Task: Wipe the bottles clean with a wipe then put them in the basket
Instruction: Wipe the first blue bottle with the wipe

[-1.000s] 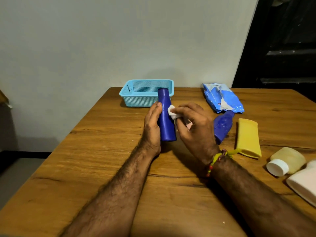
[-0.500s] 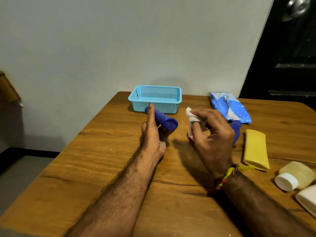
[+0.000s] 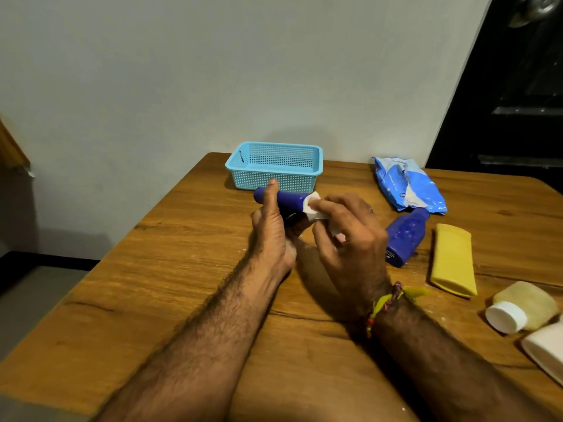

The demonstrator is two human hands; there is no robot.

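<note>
Bare table (image 3: 170,269) lies open left of the arms; bottles (image 3: 405,239) crowd the right side.

Dark blue bottle (image 3: 286,200) held sideways above table, just in front of the basket. White wipe (image 3: 313,208), folded, pressed on its right end. Light blue mesh basket (image 3: 275,166) at far table edge. Second blue bottle (image 3: 403,240), yellow bottle (image 3: 454,260), pale white-capped bottle (image 3: 522,307), white bottle (image 3: 545,350) lying right.
</note>
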